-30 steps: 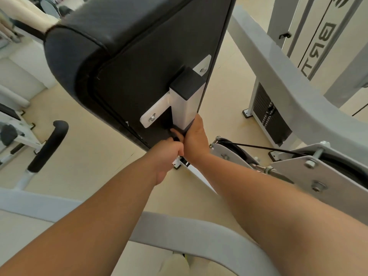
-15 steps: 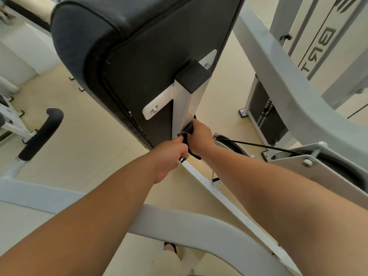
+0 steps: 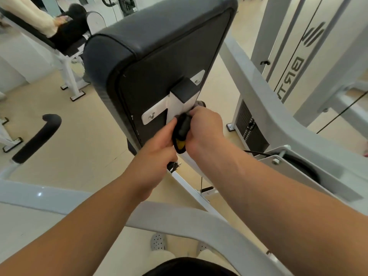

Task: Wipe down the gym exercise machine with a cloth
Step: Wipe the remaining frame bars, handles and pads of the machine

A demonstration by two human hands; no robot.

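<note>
— Location of the cloth [image 3: 182, 126]?

— Bunched against the white post [image 3: 176, 108] behind the back pad [image 3: 159, 46], just below the black cap [image 3: 184, 89]. Pinched on one side by the left grip [image 3: 157, 151], wrapped on the other by the right grip [image 3: 205, 128]. Both curled tight on the fabric, nothing else held.

— Best way through this stroke?

— Probably fold around the post's square corners, press firmly, and drag along its length rather than dab. Steer around the bracket [image 3: 157, 112] screw; likely to snag.

— Materials?

— Dark soft fabric with a yellow patch, thick when wadded. Smooth painted metal on the post, flat-faced and sharp-edged. Matte stitched upholstery on the pad, rounded at the top, with a hard dark panel at its back. Glossy pale tubing [image 3: 179, 219] nearer the body, gently curved.
</note>
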